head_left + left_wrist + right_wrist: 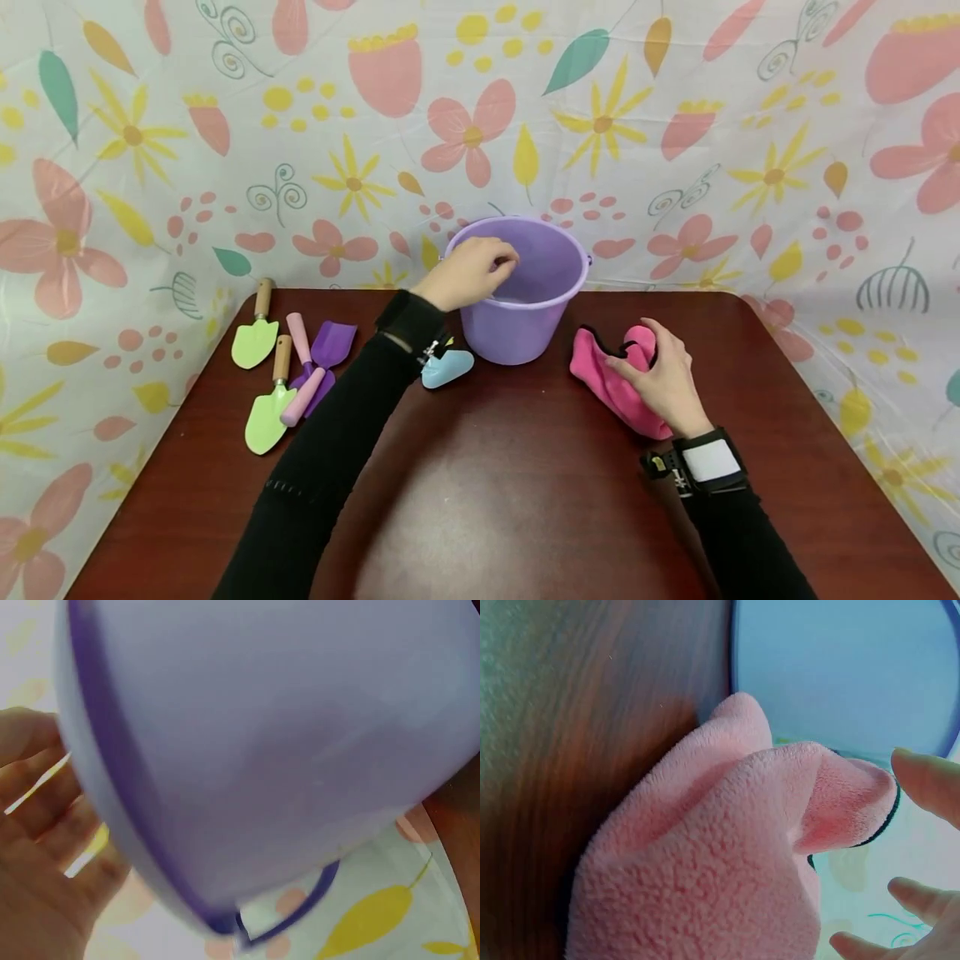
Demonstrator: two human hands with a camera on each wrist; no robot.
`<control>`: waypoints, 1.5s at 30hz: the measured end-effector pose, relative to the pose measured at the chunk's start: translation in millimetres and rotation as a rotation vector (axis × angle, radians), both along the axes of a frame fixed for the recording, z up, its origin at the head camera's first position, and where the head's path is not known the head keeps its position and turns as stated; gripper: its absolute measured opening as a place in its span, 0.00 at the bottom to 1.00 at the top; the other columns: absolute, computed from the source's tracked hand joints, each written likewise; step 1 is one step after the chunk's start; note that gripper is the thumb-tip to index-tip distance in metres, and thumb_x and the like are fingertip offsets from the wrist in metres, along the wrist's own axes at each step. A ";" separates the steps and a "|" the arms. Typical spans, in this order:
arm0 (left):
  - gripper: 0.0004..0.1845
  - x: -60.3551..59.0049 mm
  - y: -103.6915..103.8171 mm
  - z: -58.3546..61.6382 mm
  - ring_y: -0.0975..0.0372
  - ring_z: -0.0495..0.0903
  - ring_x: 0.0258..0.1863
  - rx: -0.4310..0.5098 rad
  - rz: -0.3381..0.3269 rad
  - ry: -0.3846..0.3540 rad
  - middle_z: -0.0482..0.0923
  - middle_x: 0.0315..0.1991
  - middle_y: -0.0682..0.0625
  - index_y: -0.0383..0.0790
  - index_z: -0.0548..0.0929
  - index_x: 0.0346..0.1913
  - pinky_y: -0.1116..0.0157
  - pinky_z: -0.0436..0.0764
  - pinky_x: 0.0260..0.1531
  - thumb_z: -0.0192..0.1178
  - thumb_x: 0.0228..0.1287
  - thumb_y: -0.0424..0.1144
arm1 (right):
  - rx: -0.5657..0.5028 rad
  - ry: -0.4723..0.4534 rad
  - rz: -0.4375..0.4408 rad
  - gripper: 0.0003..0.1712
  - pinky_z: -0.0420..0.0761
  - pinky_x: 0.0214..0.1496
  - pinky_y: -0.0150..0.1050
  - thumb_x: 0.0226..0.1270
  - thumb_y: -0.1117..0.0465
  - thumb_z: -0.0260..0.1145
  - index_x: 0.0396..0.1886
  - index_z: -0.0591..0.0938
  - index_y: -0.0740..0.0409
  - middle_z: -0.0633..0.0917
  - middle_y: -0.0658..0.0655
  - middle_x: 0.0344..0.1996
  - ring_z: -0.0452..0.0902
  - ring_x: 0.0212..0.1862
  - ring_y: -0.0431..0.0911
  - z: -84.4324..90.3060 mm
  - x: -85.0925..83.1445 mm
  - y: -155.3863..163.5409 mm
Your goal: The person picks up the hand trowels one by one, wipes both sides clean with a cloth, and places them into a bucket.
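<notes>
A round lilac plastic bucket (525, 292) is seen in the head view standing upright near the middle of the far edge of the dark reddish-brown wooden table (487, 500). The left hand (468, 271) is laid over the bucket's near left rim, with the fingers curled over the edge into the opening; whether the rim is actually pinched cannot be told from this view. In the left wrist view only the bucket's smooth pale outer wall (285, 750), its darker purple rim band and a stretch of thin purple handle are shown, blurred and very close, with the fingers (45, 825) spread loosely beside the wall.

To the right of the bucket, a bright pink fleece cloth with a black trimmed edge (618, 375) is lying bunched on the table, and it is gripped by the right hand (663, 379), whose fingers are curled around its upper folds. The cloth's nubbly pile (705, 870) is revealed only by the right wrist view, where the bucket wall is seen just beyond it.

Only in the head view are the other things shown: a light-blue plastic piece (447, 367) at the bucket's near left foot, and green (255, 337), purple (330, 346) and pink-handled garden toys (303, 392) near the left edge.
</notes>
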State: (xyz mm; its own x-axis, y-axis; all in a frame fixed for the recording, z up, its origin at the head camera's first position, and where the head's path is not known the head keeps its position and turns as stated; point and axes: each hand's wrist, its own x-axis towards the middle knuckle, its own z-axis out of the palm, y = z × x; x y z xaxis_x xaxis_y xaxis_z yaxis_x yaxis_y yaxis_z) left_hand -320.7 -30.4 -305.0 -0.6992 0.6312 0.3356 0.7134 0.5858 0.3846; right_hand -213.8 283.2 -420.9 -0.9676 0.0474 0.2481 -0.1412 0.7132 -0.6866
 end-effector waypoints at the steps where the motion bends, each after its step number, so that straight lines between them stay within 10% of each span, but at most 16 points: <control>1: 0.10 3.9 -5.8 -1.0 0.64 0.76 0.40 0.050 0.010 0.021 0.80 0.39 0.51 0.39 0.85 0.45 0.68 0.72 0.45 0.53 0.73 0.36 | 0.007 0.005 -0.004 0.49 0.56 0.57 0.71 0.60 0.47 0.73 0.73 0.60 0.59 0.62 0.71 0.67 0.50 0.67 0.71 0.0 0.5 -1.2; 11: 0.12 40.9 -70.9 -24.3 0.62 0.77 0.40 0.334 0.151 -0.017 0.81 0.45 0.50 0.38 0.85 0.48 0.60 0.76 0.43 0.54 0.74 0.39 | 0.092 -0.010 -0.039 0.48 0.51 0.53 0.77 0.60 0.45 0.72 0.72 0.61 0.58 0.59 0.73 0.68 0.47 0.68 0.72 -1.3 10.2 -2.9; 16: 0.11 49.5 -101.9 -52.3 0.57 0.77 0.51 0.230 0.218 -0.106 0.80 0.48 0.48 0.39 0.84 0.49 0.57 0.74 0.51 0.54 0.74 0.39 | 0.107 -0.034 -0.045 0.50 0.53 0.50 0.77 0.58 0.44 0.73 0.74 0.59 0.57 0.59 0.74 0.67 0.47 0.67 0.74 -8.1 13.7 3.6; 27: 0.10 53.3 -136.0 -98.3 0.57 0.80 0.40 -0.057 0.260 -0.260 0.82 0.41 0.46 0.36 0.83 0.49 0.56 0.78 0.42 0.60 0.69 0.37 | 0.130 -0.138 0.015 0.60 0.60 0.53 0.74 0.57 0.46 0.74 0.76 0.48 0.64 0.52 0.79 0.66 0.44 0.65 0.78 -6.3 0.6 6.7; 45: 0.16 57.8 -134.9 -122.5 0.55 0.76 0.34 -0.356 0.367 -0.433 0.79 0.35 0.48 0.40 0.79 0.43 0.54 0.73 0.34 0.68 0.61 0.47 | 0.256 -0.448 0.031 0.49 0.58 0.44 0.77 0.56 0.47 0.71 0.74 0.58 0.52 0.58 0.78 0.64 0.53 0.62 0.77 -16.8 -38.2 2.7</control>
State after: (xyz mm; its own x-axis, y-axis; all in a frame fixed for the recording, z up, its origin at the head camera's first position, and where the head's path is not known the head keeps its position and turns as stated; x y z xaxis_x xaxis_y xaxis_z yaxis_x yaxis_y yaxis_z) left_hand -262.9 -165.3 -427.5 -0.9144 0.3470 -0.2083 0.2683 0.9050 0.3300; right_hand -252.0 285.9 -437.7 -0.9815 0.0088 -0.1915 0.1031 0.8664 -0.4885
